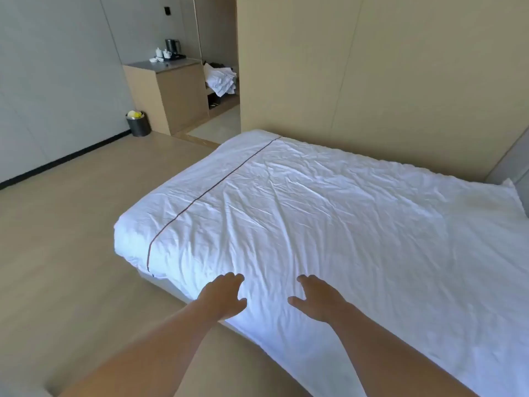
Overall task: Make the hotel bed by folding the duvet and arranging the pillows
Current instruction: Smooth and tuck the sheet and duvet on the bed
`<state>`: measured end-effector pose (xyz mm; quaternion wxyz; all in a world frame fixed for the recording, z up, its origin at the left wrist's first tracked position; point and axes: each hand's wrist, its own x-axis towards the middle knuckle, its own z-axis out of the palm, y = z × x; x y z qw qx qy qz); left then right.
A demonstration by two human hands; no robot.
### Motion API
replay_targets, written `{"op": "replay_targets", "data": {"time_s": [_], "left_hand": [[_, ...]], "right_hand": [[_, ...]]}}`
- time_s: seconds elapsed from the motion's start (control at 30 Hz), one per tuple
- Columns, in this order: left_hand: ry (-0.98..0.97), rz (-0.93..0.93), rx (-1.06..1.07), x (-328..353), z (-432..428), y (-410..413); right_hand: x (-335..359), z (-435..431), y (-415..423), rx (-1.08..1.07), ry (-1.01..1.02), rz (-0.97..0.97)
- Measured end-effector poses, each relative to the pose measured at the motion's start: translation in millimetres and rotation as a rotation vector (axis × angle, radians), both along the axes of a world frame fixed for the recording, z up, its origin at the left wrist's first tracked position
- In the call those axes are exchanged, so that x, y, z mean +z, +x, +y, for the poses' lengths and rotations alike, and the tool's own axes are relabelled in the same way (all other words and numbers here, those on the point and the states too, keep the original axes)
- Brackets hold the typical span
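Reaching hands: left hand [221,296] and right hand [317,299] spread open, holding nothing, over the near edge of the bed [174,289].
Duvet [315,210]: covering the whole bed, wrinkled, not folded.
Pillows: none clearly seen.
Progress: seemingly early; smoothing, folding and pillows remain.

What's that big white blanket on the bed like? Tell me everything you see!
The duvet is white, soft-looking cloth, wrinkled all over. It lies spread flat over the bed, draping over the edges. A thin dark stripe crosses it near the left end. Its far side meets the beige wall. The left hand and right hand, fingers spread, are at its near edge, touching or just above it.
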<state>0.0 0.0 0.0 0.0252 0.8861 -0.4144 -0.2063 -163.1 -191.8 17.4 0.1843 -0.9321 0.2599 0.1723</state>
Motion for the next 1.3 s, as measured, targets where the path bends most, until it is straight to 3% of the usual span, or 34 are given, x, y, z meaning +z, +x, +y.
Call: {"op": "replay_targets", "data": {"time_s": [0.43,0.7,0.93,1.3], "left_hand": [[-0.125,0.116,0.448,-14.0,198.5,200.8],[0.022,0.079,0.494,-26.2,297.3,252.0],[-0.053,0.155,0.668,-36.9,329.9,309.1],[-0.028,0.165,0.741,-61.0,315.0,461.8]], "right_hand": [[-4.9,173.1,263.2,0.266,0.003,-0.030],[-32.4,249.8,361.5,0.541,-0.062,0.050],[-45.4,275.5,452.5,0.628,-0.008,0.002],[-91.2,256.8,626.7,0.706,0.033,0.012]]}}
